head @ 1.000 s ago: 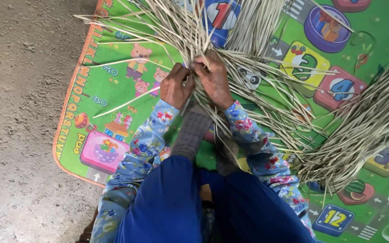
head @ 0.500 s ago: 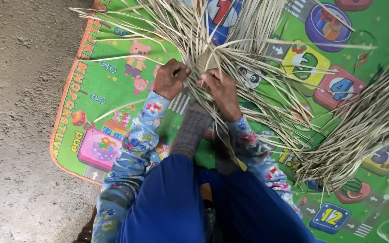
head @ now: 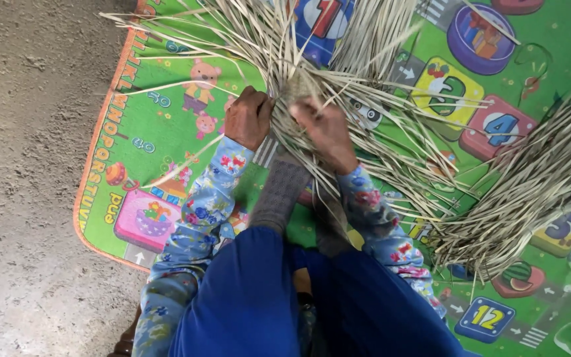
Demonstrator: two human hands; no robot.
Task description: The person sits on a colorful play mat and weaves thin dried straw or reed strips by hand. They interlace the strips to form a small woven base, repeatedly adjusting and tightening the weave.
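Nearest me, blue trousers [head: 259, 297]. My left hand [head: 248, 118] and right hand [head: 325, 132] have moved up the play mat [head: 160, 125], both pinching dried strips [head: 299, 66] at the woven knot; loose strips [head: 530, 185] lie beyond.

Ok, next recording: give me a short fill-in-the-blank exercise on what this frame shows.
1. Both hands, left hand and right hand, grip pale woven ____.
2. The play mat under the work is mainly ____.
3. A loose bundle of strips lies to the person's ____.
4. The floral sleeves are mostly ____.

Missing words: strips; green; right; blue
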